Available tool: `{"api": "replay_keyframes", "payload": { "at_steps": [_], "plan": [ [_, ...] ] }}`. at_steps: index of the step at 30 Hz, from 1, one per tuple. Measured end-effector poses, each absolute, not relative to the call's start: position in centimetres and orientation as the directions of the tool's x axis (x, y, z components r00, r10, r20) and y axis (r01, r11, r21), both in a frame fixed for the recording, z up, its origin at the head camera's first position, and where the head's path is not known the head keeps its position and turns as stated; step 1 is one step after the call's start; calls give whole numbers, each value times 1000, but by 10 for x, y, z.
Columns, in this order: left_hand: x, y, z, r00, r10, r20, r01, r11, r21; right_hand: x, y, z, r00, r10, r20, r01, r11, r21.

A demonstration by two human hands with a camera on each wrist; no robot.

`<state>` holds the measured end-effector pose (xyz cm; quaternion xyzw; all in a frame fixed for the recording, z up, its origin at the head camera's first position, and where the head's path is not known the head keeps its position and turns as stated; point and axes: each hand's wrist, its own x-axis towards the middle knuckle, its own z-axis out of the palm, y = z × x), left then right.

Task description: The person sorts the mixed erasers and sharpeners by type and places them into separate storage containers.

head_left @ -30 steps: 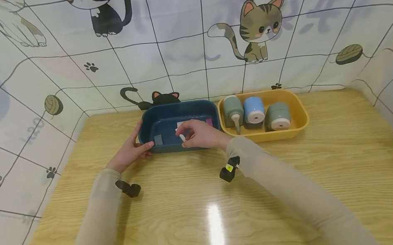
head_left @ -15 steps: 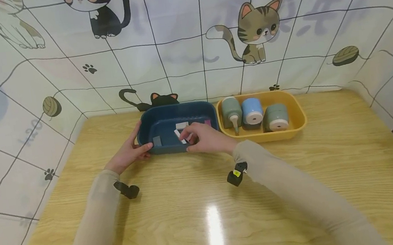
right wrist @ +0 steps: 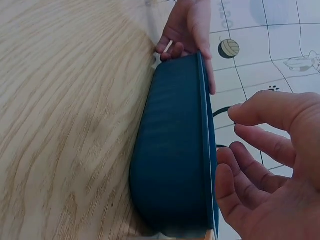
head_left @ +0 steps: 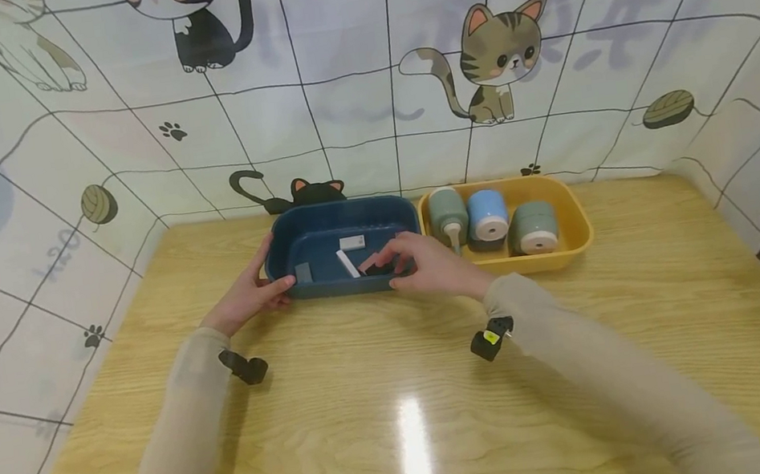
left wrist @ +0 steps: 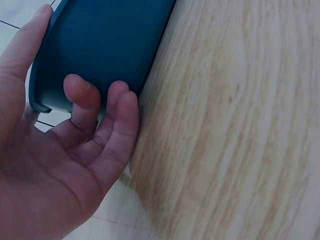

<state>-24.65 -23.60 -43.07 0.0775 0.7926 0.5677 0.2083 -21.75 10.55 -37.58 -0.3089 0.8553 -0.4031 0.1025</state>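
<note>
A dark blue bin point(head_left: 329, 287) stands at the back of the table. My left hand point(head_left: 249, 292) grips its left end, thumb over the front rim and other fingers curled against the outer wall. My right hand point(head_left: 427, 263) hovers over the bin's right part, fingers loosely bent; the right wrist view shows nothing between thumb and fingers. In the bin lie a white rectangular piece point(head_left: 352, 242), a slim white stick point(head_left: 348, 264), a grey piece point(head_left: 303, 273) and a pinkish piece point(head_left: 368, 262). A dark piece point(head_left: 377, 269) beside the right fingertips is partly hidden.
Right of the blue bin, touching it, stands a yellow bin point(head_left: 576, 234). It holds a green nozzle bottle point(head_left: 447, 207), a blue bottle point(head_left: 488, 210) and a green bottle point(head_left: 534, 223). A cat-patterned sheet point(head_left: 348, 112) rises behind the table.
My right hand has moved right across the blue bin. The white stick, at its fingertips before, now lies apart from it in the bin. My left hand keeps its hold.
</note>
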Motion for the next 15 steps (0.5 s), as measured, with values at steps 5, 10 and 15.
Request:
{"api": "replay_keyframes", "payload": {
  "at_steps": [5,10,15],
  "plan": [
    [-246,-236,-428,-899,365,-244,-105,361,927,-217,118,-376,-816,-570,90,-435,506,-745],
    [-245,-235,-426,-895,371,-247,-110,352,929,-214,130,-371,-836,-542,86,-410,512,-754],
    [-245,-236,-426,-893,375,-248,-106,361,926,-212,142,-367,-843,-533,76,-405,535,-741]
  ]
}}
